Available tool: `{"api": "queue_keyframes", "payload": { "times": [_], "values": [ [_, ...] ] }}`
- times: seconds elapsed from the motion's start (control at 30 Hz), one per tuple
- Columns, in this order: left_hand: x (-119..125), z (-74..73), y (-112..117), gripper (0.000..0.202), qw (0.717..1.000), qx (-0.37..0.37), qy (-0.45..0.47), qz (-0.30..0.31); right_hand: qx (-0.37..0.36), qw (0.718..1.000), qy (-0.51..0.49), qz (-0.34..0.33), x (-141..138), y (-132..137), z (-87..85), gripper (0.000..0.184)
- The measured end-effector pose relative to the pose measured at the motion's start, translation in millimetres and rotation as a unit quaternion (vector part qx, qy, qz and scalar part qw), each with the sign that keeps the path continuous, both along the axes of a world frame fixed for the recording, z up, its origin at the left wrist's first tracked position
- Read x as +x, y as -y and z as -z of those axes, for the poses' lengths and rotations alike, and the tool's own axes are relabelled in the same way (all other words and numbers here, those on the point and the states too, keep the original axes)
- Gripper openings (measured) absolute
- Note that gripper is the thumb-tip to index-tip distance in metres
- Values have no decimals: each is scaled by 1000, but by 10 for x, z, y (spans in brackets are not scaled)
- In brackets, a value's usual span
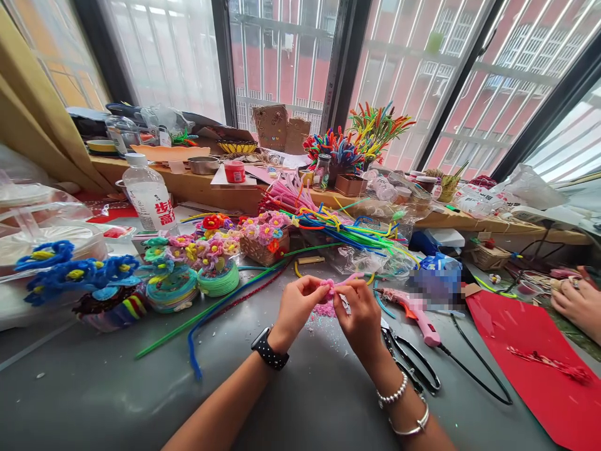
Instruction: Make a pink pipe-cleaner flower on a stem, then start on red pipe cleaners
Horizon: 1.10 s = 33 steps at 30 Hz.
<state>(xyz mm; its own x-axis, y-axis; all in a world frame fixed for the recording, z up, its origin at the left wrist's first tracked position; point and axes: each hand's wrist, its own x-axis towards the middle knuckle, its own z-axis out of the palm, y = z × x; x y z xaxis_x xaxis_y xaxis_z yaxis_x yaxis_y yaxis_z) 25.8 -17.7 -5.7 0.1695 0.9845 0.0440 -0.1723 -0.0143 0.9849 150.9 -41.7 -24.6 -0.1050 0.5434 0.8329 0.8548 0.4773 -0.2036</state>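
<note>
Both hands meet over the grey table, pinching a pink pipe cleaner [330,287] that is curled into a small shape; its loose end sticks out to the upper right. My left hand [300,305], with a dark watch on the wrist, is closed on the curled part. The fingers of my right hand [360,313] are closed on it from the other side. Just beneath lies a fuzzy pink piece [325,310], partly hidden by the fingers. A pink glue gun [426,324] and black-handled scissors [413,363] rest to the right of my right hand.
Pipe-cleaner flowers in small pots [218,279] stand left, near a bottle [149,194]. Loose pipe cleaners [338,225] are heaped behind my hands. The glue gun's cord [479,379] loops toward a red sheet [530,351]. Another person's hand [580,304] is far right.
</note>
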Motion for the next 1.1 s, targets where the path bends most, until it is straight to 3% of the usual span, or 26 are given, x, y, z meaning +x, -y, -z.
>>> {"api": "queue_keyframes", "payload": {
  "times": [0.17, 0.47, 0.53, 0.7, 0.83, 0.97, 1.1],
  "values": [
    [25, 13, 46, 19, 985, 120, -108, -58, 0, 1000, -24, 12, -34, 5, 37, 6],
    [25, 35, 91, 13, 899, 320, -266, -139, -91, 981, -168, 12, -137, 41, -18, 9],
    [21, 27, 95, 13, 889, 333, -278, -146, -80, 984, -156, 14, -127, 45, -22, 9],
    [6, 40, 68, 16, 916, 283, -258, -122, 8, 999, -18, 34, -57, 29, -6, 9],
    [1, 48, 53, 16, 921, 270, -257, -116, 45, 995, 72, 45, -35, 21, -12, 13],
    [3, 44, 62, 15, 904, 293, -282, -134, 56, 991, 109, 59, -32, 34, -27, 11],
    [7, 58, 74, 13, 862, 346, -337, -151, 29, 994, 89, 57, -37, 38, -8, 12]
  ]
}}
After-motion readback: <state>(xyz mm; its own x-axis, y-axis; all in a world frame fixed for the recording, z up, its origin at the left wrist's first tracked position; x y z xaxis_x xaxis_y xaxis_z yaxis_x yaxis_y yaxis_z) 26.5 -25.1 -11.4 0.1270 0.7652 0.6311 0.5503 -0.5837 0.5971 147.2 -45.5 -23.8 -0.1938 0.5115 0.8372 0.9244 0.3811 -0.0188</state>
